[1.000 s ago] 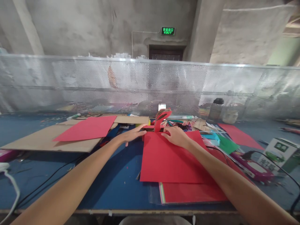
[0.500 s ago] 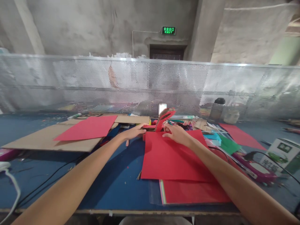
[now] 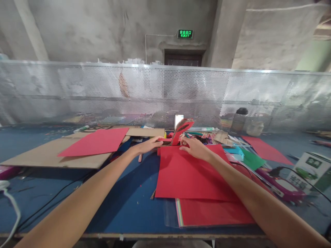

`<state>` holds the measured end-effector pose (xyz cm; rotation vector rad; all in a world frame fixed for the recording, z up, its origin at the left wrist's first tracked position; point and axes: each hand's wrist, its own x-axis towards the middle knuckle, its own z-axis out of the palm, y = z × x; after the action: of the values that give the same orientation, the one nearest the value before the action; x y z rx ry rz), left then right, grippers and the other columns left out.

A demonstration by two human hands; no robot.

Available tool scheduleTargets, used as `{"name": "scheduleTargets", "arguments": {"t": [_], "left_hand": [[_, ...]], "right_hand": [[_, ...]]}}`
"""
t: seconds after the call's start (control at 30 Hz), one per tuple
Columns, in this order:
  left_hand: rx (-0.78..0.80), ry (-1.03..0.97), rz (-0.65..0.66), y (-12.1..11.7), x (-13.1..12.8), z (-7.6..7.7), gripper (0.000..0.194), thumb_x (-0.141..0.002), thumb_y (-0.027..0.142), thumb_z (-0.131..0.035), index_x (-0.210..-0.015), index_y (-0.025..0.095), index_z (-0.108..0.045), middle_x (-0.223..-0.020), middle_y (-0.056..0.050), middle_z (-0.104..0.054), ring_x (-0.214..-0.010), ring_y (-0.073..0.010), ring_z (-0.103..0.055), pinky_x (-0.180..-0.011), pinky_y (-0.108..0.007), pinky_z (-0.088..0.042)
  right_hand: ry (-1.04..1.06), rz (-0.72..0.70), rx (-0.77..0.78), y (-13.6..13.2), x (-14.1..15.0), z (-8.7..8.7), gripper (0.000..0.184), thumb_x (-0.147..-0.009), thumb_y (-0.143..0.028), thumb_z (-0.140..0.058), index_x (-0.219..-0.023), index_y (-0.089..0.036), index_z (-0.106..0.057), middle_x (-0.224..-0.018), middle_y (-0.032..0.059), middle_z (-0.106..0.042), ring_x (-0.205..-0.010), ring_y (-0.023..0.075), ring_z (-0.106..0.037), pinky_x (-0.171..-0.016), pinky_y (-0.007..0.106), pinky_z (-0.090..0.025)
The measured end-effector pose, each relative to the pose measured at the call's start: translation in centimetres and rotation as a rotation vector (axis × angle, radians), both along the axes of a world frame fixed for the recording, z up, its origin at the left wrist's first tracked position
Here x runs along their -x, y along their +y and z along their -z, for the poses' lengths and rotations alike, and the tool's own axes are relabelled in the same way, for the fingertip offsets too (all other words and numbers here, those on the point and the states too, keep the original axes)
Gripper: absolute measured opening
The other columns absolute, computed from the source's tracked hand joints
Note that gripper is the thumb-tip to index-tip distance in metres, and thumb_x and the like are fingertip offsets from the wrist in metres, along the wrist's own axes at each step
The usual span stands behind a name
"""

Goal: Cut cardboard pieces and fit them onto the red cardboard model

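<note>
A red-covered cardboard model (image 3: 178, 135) with a curved, upright piece leaning to the right stands between my hands, its brown corrugated edges showing. My left hand (image 3: 150, 145) is closed on the left end of its flat base, thumb and fingers pressed together. On the other side, my right hand (image 3: 194, 147) has its fingers bent in a pinch against the model's right side; the fingertips are partly hidden. Just in front of the model, a sheet of red paper (image 3: 191, 175) lies under my right hand and forearm. Below that sheet is a pack of coloured paper (image 3: 217, 214) with red on top.
At left, another red sheet (image 3: 95, 142) rests on flat cardboard (image 3: 54, 151). Paper scraps, a green sheet (image 3: 252, 159), a purple device (image 3: 283, 186) and a white box (image 3: 305, 170) lie to the right. A dark-lidded bottle (image 3: 239, 120) stands before the perforated metal screen (image 3: 98, 89).
Both hands keep their hold on the red cardboard model, which stays almost still. The whole view has shifted only very slightly.
</note>
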<state>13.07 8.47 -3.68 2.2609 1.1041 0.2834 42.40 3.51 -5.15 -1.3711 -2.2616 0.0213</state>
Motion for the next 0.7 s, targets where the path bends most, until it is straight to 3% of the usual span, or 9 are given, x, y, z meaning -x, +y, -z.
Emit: {"name": "scheduleTargets", "arguments": {"t": [0.13,0.3,0.4,0.53,0.7], "left_hand": [[0.016,0.036,-0.02,-0.56,0.19,-0.52,0.088,-0.083,0.085,-0.041,-0.158,0.043,-0.02,-0.168,-0.01,-0.028,-0.136,-0.0508,-0.046,-0.057,-0.035,-0.059],[0.008,0.053,-0.067,-0.55,-0.06,-0.36,0.098,-0.077,0.085,-0.053,-0.158,0.041,-0.02,-0.167,-0.012,-0.028,-0.13,-0.0505,-0.052,-0.061,-0.041,-0.062],[0.022,0.043,-0.071,-0.44,-0.15,-0.3,0.094,-0.078,0.082,-0.054,-0.157,0.042,-0.023,-0.168,-0.011,-0.026,-0.128,-0.0509,-0.053,-0.063,-0.044,-0.062],[0.036,0.005,-0.05,-0.39,-0.12,-0.33,0.083,-0.083,0.08,-0.05,-0.155,0.043,-0.027,-0.169,-0.007,-0.024,-0.129,-0.0484,-0.053,-0.06,-0.04,-0.062],[0.034,0.007,-0.073,-0.44,-0.15,-0.38,0.084,-0.083,0.079,-0.05,-0.155,0.043,-0.028,-0.168,-0.008,-0.028,-0.122,-0.0466,-0.058,-0.056,-0.038,-0.062]], "right_hand": [[0.044,0.005,0.031,0.23,-0.09,0.1,0.013,-0.092,-0.033,-0.064,-0.098,-0.021,-0.064,-0.093,0.0024,-0.07,-0.083,0.018,-0.063,-0.076,0.028,-0.04],[0.074,-0.008,0.038,0.34,-0.08,0.08,0.013,-0.09,-0.032,-0.065,-0.097,-0.02,-0.065,-0.091,0.0029,-0.07,-0.085,0.0186,-0.064,-0.079,0.029,-0.043],[0.082,-0.014,0.038,0.25,-0.06,0.04,0.014,-0.09,-0.032,-0.065,-0.097,-0.02,-0.066,-0.093,0.0034,-0.07,-0.086,0.0186,-0.064,-0.082,0.03,-0.044],[0.081,-0.023,0.027,0.02,-0.03,-0.09,0.013,-0.089,-0.032,-0.066,-0.095,-0.02,-0.066,-0.093,0.0025,-0.07,-0.085,0.0183,-0.064,-0.08,0.03,-0.043],[0.083,-0.011,0.032,-0.1,0.0,-0.31,0.014,-0.09,-0.033,-0.063,-0.092,-0.02,-0.068,-0.088,0.0029,-0.071,-0.08,0.0178,-0.063,-0.075,0.028,-0.043]]}}
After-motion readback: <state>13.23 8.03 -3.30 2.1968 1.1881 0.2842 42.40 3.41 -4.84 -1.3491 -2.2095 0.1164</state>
